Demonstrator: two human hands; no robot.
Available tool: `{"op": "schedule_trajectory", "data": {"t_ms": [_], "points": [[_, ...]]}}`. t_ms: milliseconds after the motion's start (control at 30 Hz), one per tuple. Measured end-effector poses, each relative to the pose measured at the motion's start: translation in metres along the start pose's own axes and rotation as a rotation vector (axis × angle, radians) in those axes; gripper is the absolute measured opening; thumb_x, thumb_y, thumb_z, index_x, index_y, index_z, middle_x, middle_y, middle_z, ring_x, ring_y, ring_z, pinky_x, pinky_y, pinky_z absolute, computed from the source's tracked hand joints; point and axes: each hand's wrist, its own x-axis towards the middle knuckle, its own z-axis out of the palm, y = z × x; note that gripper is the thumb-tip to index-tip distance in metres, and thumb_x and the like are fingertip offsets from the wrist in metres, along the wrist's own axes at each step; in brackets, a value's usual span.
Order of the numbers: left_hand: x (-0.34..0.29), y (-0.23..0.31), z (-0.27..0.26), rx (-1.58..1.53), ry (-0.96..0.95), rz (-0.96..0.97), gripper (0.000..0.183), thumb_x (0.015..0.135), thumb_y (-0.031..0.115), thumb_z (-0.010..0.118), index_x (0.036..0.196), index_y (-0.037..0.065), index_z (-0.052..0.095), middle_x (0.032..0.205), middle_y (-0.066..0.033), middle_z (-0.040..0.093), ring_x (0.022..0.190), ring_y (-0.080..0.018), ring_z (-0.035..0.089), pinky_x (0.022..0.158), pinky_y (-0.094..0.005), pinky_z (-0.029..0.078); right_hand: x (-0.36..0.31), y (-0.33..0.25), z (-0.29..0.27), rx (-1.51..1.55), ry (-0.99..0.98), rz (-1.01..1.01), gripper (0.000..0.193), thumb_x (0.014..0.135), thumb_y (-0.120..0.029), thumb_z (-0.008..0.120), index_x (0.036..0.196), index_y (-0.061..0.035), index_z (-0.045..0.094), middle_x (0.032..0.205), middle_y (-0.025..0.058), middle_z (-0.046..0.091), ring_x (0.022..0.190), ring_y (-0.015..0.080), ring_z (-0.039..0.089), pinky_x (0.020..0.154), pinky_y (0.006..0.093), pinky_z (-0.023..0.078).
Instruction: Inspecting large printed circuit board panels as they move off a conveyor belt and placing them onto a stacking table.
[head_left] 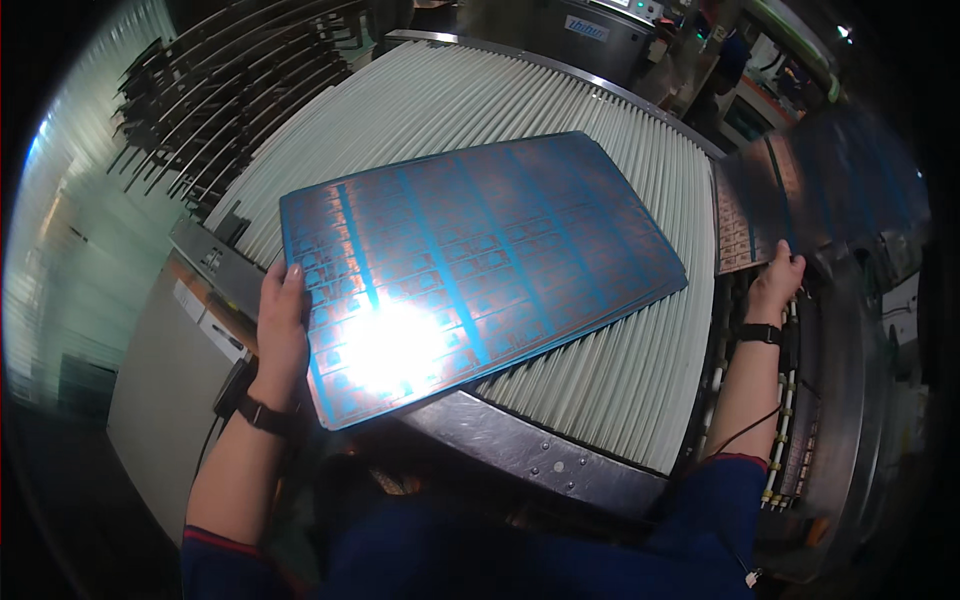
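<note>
A large rectangular circuit board panel (pixel 520 240), copper patterned with blue strips, lies slanted over a bed of pale rollers. Thin doubled edges along its near right side show more panels stacked beneath it. A bright glare covers its near left part. My left hand (pixel 284 320) is closed on the left edge of this stack, thumb on top. Out to the right, my right hand (pixel 776 284) pinches the near edge of another circuit board panel (pixel 745 215). That one is partly dark and smeared toward its far right end.
The pale roller conveyor (pixel 420 90) has a metal front rail (pixel 545 450) close to my body. Curved dark rack bars (pixel 230 90) stand at the far left. A grey machine (pixel 590 40) is behind the rollers. Beside my right forearm runs a rail with yellow fittings (pixel 780 440).
</note>
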Motion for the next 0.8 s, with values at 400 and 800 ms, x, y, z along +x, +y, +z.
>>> {"op": "schedule_trajectory", "data": {"t_ms": [400, 800], "points": [[0.006, -0.003, -0.011, -0.544, -0.342, -0.114, 0.064, 0.111, 0.054, 0.033, 0.146, 0.003, 0.049, 0.131, -0.016, 0.067, 0.115, -0.0257, 0.068, 0.1, -0.0383, 0.055, -0.194, -0.089, 0.056, -0.03, -0.84, -0.429, 0.039, 0.09, 0.017, 0.053, 0.122, 0.0011, 0.068, 0.128, 0.0133, 0.07, 0.123, 0.0249, 0.065, 0.107, 0.035, 0.049], [0.003, 0.005, -0.014, -0.572, -0.373, -0.153, 0.073, 0.109, 0.062, 0.032, 0.141, 0.001, 0.054, 0.128, -0.0156, 0.067, 0.112, -0.0241, 0.067, 0.099, -0.0393, 0.055, -0.244, -0.159, 0.028, -0.343, -1.282, -0.46, 0.04, 0.089, -0.008, 0.068, 0.129, -0.0036, 0.066, 0.134, 0.017, 0.065, 0.131, 0.037, 0.057, 0.112, 0.0443, 0.044]]}}
